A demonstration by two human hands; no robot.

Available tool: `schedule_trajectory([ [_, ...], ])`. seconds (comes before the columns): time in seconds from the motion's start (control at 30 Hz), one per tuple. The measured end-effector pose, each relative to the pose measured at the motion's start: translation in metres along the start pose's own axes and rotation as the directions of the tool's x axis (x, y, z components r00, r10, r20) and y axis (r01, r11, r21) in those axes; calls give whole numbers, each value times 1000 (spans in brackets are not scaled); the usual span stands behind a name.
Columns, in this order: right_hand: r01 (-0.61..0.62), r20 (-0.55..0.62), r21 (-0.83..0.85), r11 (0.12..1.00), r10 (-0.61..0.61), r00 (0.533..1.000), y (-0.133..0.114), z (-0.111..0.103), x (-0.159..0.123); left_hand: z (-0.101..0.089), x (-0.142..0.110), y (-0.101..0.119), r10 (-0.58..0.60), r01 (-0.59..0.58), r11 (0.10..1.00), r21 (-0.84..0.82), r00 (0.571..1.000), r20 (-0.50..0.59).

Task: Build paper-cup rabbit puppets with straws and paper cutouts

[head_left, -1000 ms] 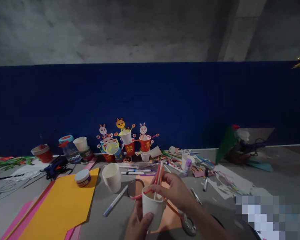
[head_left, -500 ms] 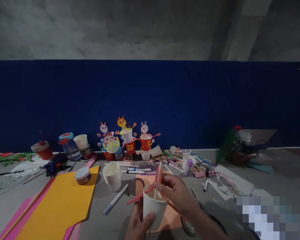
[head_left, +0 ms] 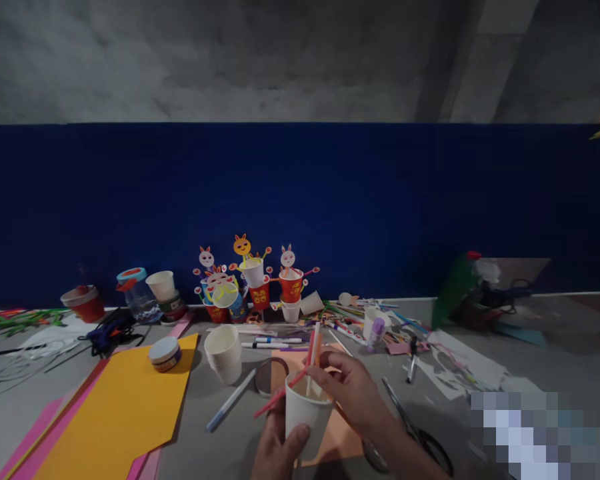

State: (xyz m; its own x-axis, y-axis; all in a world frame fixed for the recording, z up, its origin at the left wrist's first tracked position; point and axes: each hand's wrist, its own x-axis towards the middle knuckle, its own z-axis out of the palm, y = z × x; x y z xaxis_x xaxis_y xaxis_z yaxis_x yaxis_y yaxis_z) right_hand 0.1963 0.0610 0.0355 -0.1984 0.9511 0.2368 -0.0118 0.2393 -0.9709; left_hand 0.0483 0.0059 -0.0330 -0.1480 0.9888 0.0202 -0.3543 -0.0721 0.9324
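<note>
My left hand (head_left: 283, 440) is wrapped round a white paper cup (head_left: 307, 417), its thumb across the front. The cup is held tilted a little over an orange paper sheet. Red, orange and whitish straws (head_left: 314, 350) rise out of its mouth. A red straw end (head_left: 270, 404) sticks out past the cup's left side. My right hand (head_left: 347, 387) is at the rim, its fingers closed on the straws there; which of them it pinches is partly hidden by the fingers.
Left of the cup are stacked paper cups (head_left: 224, 353), a marker (head_left: 231, 400) and a tape roll (head_left: 272, 377). Scissors (head_left: 420, 440) lie to the right. Behind stand decorated cup figures (head_left: 291, 283). Yellow card (head_left: 115, 413) with a small jar (head_left: 165, 353) covers the left side.
Very little differs. The view has shifted slightly, and my right hand has moved a touch at the cup's rim. The cup stays in my left hand.
</note>
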Motion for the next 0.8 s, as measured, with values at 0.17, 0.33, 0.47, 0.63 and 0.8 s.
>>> schedule_trajectory([
  [0.17,-71,30,-24,997,71,997,-1,-13,-13,0,2,3,-22,21,999,-35,999,-32],
  [0.33,-153,84,31,988,150,985,11,-19,-34,-2,2,8,9,-8,1000,20,999,-50],
  [0.47,-118,34,33,993,116,993,20,-19,-41,-2,0,10,28,-25,999,46,998,-64],
  [0.63,-84,35,21,996,83,996,14,-20,-39,-1,1,7,2,-4,999,-49,999,-36],
  [0.8,-13,-2,-55,998,13,1000,-1,-20,-34,0,2,5,-11,8,999,-47,999,-49],
])
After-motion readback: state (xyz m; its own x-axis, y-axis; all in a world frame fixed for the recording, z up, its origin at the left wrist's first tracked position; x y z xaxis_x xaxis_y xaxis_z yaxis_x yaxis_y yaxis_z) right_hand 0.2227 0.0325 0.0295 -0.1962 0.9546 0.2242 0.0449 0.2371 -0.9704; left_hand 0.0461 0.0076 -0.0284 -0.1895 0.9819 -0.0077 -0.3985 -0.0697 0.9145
